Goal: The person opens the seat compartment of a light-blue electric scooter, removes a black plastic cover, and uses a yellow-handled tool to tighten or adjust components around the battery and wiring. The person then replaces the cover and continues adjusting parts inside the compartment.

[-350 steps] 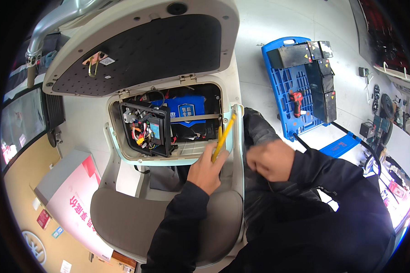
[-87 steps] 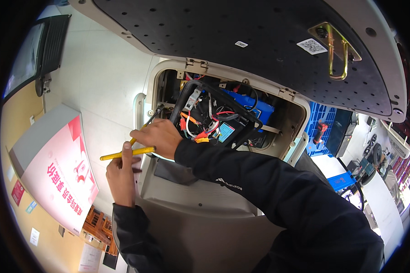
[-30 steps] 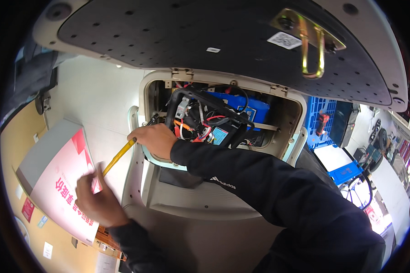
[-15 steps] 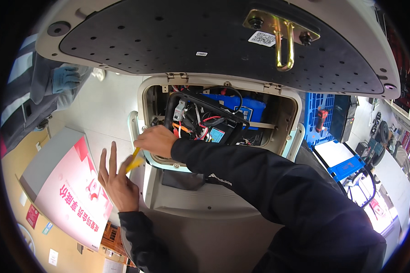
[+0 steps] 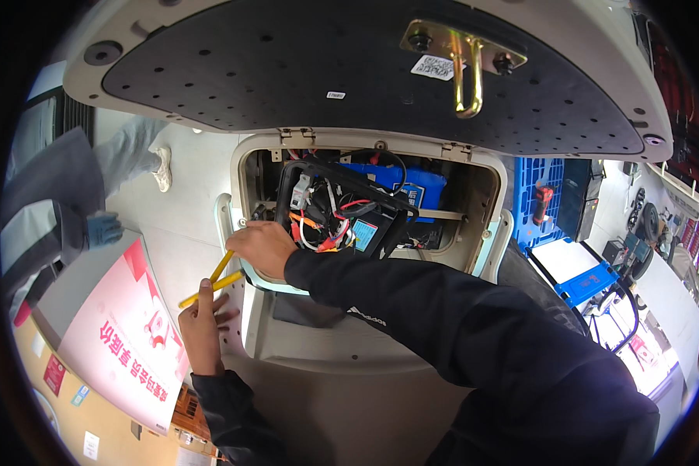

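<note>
A narrow yellow strip [image 5: 222,266] runs from the fingertips of my right hand [image 5: 260,248] down to a longer yellow bar-like piece [image 5: 217,289]. I cannot tell whether they are one thing or which kind. My left hand [image 5: 202,330] pinches the lower piece between thumb and fingers. My right hand is closed at the near left rim of an open scooter seat compartment [image 5: 248,175]. Inside lie tangled wires [image 5: 330,221], a black frame [image 5: 287,186] and a blue battery-like block [image 5: 431,186].
Above stands the raised seat [image 5: 326,62] with a gold latch loop [image 5: 467,85]. At left are a person's gloved hand [image 5: 105,230] and a pink-and-white display board [image 5: 128,334]. A red power tool [image 5: 544,200] rests on a blue crate [image 5: 526,182] at right.
My left hand has gone from spread fingers to a pinch on the yellow piece. The yellow pieces now angle apart more clearly. The other person's gloved hand has moved lower.
</note>
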Motion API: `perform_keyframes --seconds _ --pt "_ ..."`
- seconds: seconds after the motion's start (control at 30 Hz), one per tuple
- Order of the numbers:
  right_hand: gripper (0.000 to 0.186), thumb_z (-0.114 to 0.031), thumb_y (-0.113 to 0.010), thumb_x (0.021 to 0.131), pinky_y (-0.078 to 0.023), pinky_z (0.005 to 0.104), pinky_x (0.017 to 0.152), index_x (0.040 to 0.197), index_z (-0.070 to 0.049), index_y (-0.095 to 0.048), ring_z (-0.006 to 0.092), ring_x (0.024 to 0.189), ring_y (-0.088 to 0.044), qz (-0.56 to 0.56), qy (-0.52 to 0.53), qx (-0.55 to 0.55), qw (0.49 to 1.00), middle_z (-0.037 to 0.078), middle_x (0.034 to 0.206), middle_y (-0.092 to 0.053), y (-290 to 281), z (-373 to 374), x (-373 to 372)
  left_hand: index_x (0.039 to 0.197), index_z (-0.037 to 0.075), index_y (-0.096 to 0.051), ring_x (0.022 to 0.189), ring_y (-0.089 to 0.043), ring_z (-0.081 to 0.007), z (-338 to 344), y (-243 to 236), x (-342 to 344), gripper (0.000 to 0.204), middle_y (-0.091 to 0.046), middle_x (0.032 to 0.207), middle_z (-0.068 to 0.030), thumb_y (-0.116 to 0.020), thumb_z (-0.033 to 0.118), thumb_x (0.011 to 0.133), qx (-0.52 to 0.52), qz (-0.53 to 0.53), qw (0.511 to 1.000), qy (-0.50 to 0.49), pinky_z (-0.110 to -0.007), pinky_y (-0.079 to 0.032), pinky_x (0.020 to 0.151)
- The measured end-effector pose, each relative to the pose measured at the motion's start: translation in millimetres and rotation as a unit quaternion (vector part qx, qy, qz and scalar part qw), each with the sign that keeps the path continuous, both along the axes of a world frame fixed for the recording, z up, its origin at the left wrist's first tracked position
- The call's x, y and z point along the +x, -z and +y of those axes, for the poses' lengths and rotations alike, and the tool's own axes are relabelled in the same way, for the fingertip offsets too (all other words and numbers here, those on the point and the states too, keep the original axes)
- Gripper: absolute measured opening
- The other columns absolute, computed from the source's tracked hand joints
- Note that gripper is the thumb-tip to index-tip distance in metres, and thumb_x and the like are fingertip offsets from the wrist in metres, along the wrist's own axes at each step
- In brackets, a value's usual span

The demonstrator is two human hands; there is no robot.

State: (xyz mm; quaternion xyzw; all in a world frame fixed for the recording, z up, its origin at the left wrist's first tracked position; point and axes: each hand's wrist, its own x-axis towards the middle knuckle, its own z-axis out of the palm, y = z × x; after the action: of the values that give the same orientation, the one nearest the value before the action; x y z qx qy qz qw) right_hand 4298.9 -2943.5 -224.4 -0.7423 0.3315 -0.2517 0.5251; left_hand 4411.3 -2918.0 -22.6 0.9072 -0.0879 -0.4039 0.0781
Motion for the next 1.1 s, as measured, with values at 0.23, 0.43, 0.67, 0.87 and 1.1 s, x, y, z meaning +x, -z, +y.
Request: perform_keyframes --seconds 0.23,0.43,0.67,0.87,1.1 --pt "0.012 -0.015 -0.070 0.087 -0.060 0.0375 0.082 0.099 -0.012 -0.070 0.0268 0.087 -0.073 0.037 -0.016 -0.109 0.993 0.005 0.089 -0.072 9.8 2.6 4.6 0.143 0.003 -0.065 0.108 -0.068 -0.0318 12.1 8.5 6.3 0.068 -0.064 0.146 -0.0195 -0.065 -0.014 0.078 -0.151 -0.279 0.761 0.565 -0.041 -0.058 0.092" --pt "0.017 -0.010 -0.067 0.085 -0.060 0.0364 0.080 0.102 -0.010 -0.072 0.0266 0.091 -0.074 0.038 -0.025 -0.080 0.996 0.006 0.094 -0.076 8.6 -10.8 5.9 0.117 0.001 -0.073 0.064 -0.054 -0.0162 -2.5 -25.6 1.6 0.022 -0.060 0.076 -0.0110 -0.068 0.019 0.105 -0.089 -0.278 0.908 0.301 -0.032 -0.043 0.059" --pt "0.008 -0.015 -0.067 0.087 -0.058 0.0372 0.082 0.093 -0.011 -0.071 0.0258 0.086 -0.074 0.038 -0.028 -0.117 0.992 0.006 0.086 -0.074 15.3 -1.4 11.5 0.094 -0.011 -0.074 0.055 -0.069 -0.0190 8.1 5.5 -2.2 0.079 -0.074 0.075 -0.0174 -0.058 0.066 0.103 0.018 -0.023 1.000 -0.005 -0.027 -0.046 0.050" --pt "0.010 -0.012 -0.068 0.084 -0.058 0.0397 0.074 0.094 -0.009 -0.069 0.0284 0.083 -0.072 0.038 -0.027 -0.113 0.992 0.007 0.087 -0.073 10.7 -11.7 6.1 0.131 -0.009 -0.068 0.098 -0.075 -0.0161 26.1 21.2 7.2 0.051 -0.076 0.123 -0.0162 -0.069 0.032 0.102 -0.113 0.002 0.993 0.014 -0.025 -0.052 0.072" --pt "0.018 -0.010 -0.063 0.088 -0.059 0.0403 0.078 0.105 -0.004 -0.064 0.0308 0.091 -0.072 -0.018 -0.011 -0.091 0.996 0.012 0.099 -0.071 12.7 6.4 10.7 0.142 0.035 -0.071 0.124 -0.057 -0.0301 11.3 12.0 -3.4 0.081 -0.053 0.158 -0.0052 -0.070 -0.012 0.076 -0.019 -0.393 0.680 0.619 -0.052 -0.040 0.105"
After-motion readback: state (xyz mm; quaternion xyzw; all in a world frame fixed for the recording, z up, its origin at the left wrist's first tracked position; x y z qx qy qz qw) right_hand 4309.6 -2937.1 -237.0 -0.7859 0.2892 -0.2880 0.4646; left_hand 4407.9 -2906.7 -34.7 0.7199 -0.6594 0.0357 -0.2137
